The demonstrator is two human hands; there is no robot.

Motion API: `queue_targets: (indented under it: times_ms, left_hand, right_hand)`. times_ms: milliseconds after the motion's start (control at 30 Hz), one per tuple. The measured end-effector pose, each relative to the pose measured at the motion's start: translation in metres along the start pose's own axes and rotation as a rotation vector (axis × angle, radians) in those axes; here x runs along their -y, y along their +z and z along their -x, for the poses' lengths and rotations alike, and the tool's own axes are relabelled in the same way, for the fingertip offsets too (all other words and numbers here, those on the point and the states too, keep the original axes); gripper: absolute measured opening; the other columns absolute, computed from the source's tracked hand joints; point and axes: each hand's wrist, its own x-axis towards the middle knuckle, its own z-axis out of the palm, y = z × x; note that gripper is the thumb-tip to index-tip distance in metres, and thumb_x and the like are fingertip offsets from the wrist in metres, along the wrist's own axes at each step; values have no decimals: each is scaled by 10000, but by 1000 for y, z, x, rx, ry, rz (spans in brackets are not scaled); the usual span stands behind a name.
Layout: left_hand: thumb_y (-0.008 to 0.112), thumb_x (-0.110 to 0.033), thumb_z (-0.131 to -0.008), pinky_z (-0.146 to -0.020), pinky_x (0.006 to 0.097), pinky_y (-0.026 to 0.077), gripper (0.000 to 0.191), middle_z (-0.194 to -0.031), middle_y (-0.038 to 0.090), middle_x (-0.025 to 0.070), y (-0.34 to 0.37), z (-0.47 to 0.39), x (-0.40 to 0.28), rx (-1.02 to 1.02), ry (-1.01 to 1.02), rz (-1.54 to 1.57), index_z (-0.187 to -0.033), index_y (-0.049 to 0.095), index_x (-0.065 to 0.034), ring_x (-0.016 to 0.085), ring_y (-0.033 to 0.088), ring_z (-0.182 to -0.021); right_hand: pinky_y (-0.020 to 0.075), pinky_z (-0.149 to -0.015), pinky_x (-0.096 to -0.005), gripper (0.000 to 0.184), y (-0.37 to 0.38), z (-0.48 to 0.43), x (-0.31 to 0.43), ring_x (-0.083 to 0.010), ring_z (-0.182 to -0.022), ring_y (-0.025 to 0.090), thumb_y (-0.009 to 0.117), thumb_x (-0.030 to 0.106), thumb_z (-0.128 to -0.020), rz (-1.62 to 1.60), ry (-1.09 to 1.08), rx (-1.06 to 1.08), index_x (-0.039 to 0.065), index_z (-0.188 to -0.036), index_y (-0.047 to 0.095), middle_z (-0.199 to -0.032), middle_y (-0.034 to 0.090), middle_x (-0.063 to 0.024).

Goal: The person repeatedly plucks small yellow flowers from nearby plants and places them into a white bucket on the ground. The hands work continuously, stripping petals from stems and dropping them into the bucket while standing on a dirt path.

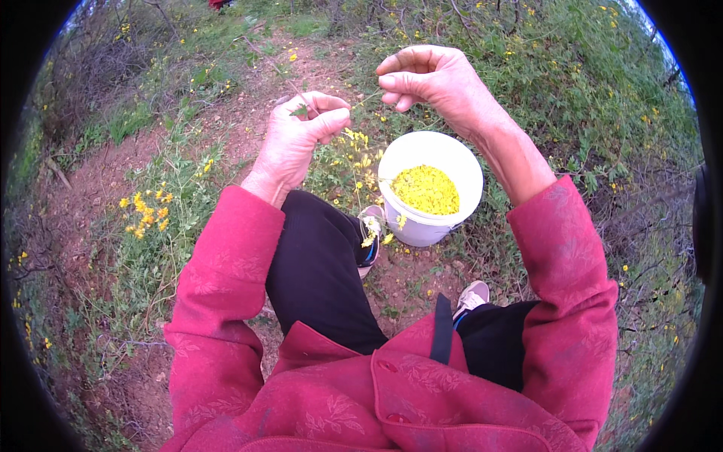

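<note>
My left hand point(308, 130) pinches a thin plant stem point(277, 69) between thumb and forefinger, with its bare length pointing up and to the left. A thin green stalk point(367, 100) spans the gap to my right hand point(435, 85), whose thumb and forefinger close on its other end. Below the hands stands a white plastic bucket point(471, 169), partly filled with yellow flower heads and petals point(426, 189). Yellow blossoms point(356, 138) hang just under my left hand, some blurred; I cannot tell whether they belong to the held stem.
Orange-yellow flowers point(148, 212) grow on the left. Dense green plants point(565, 85) fill the right side, with dry twigs point(649, 203) among them. A bare dirt path point(282, 56) runs ahead. One shoe point(370, 243) is beside the bucket, the other point(471, 296) nearer me.
</note>
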Motion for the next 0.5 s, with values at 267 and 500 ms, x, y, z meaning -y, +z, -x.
queue_targets:
  times_ms: [267, 500]
  left_hand:
    - [664, -35, -795, -549, 190, 431, 156, -803, 622, 41, 2, -1, -1, 34, -3, 3, -934, 593, -20, 75, 547, -637]
    - [672, -35, -786, -553, 198, 432, 153, -779, 629, 61, 0, 1, -3, 22, 13, 80, -917, 609, 12, 83, 546, -630]
  right_hand:
    - [537, -650, -217, 206, -13, 11, -11, -119, -667, 632, 631, 52, -817, 17, 120, 17, -41, -1001, 617, -806, 653, -102]
    - [535, -789, -299, 279, -54, 13, -21, -177, -830, 639, 611, 54, -820, 274, 220, 38, 29, -1097, 603, -1031, 637, -103]
